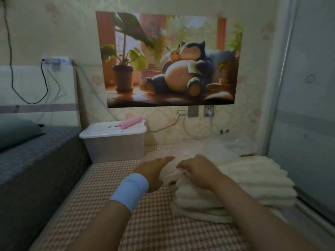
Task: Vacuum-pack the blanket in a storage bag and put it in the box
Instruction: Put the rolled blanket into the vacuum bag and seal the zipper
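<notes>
Leftmost in the frame, a bed with a dark grey quilted cover (36, 151) ran along the edge, a teal pillow (16, 132) lying on it at mid-height. Just right of the bed, against the back wall, stood a translucent box (114, 144) with its white lid shut and a pink roll (130, 121) resting on top. A houndstooth mat (101, 189) filled the lower centre of the frame.

Over the mat, the left hand (154, 172) reached forward with a light blue wristband (129, 192) on its wrist; its fingers (167, 159) were stretched out flat and nearly together, holding nothing, their tips near the edge of the clear plastic storage bag (217, 148). Just right of it, the right hand (198, 171) pressed down on the near left corner of the folded cream blanket (244, 182), its fingers curled and pinched on a thin strip of clear plastic (174, 173) that appeared to be the bag's edge, though blur made that uncertain.

The blanket lay in a thick stack on the mat at centre right, and the crumpled bag spread behind it toward the wall. Above, at the upper centre, a cartoon poster (170, 58) hung on the wall, with a wall socket (208, 111) below it. A frosted sliding door (306, 105) closed off the right side of the frame.
</notes>
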`<action>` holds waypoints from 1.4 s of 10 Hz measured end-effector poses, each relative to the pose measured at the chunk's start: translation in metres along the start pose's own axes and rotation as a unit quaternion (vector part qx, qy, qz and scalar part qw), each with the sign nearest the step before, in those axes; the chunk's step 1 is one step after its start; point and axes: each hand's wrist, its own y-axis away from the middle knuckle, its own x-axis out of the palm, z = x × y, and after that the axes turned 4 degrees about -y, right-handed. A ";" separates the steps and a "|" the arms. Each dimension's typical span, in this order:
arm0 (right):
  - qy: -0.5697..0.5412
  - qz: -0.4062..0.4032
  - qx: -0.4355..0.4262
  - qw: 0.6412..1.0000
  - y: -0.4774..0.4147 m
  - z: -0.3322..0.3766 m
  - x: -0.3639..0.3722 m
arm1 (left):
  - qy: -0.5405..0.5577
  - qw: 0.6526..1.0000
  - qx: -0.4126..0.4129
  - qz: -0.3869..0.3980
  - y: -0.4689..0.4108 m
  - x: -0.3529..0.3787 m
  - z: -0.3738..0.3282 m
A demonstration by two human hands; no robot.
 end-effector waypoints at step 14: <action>-0.132 0.105 0.106 0.980 0.005 -0.003 -0.006 | 0.195 0.970 -0.060 0.134 0.004 0.018 -0.013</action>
